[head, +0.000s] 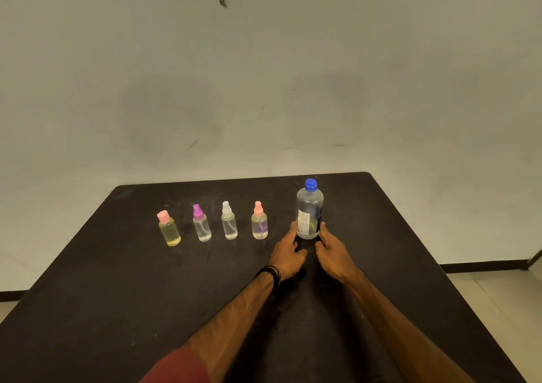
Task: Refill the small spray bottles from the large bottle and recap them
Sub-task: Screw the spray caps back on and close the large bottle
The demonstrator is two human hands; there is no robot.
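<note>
Hands (289, 250) flank upright large bottle (309, 211), blue cap (311, 184) pointing up.

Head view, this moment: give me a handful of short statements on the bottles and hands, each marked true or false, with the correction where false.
1. The large bottle stands upright with its blue cap on. True.
2. Four small bottles stand in a row to the left of the large bottle. True.
3. The left hand is lifting the purple-topped bottle. False: both hands are at the base of the large bottle, the left hand on one side and the right hand on the other.
4. The leftmost small bottle holds yellowish liquid. True.
5. All the small bottles have their tops off. False: each has its top on.
6. The large bottle lies on its side on the black table. False: it stands upright.
</note>
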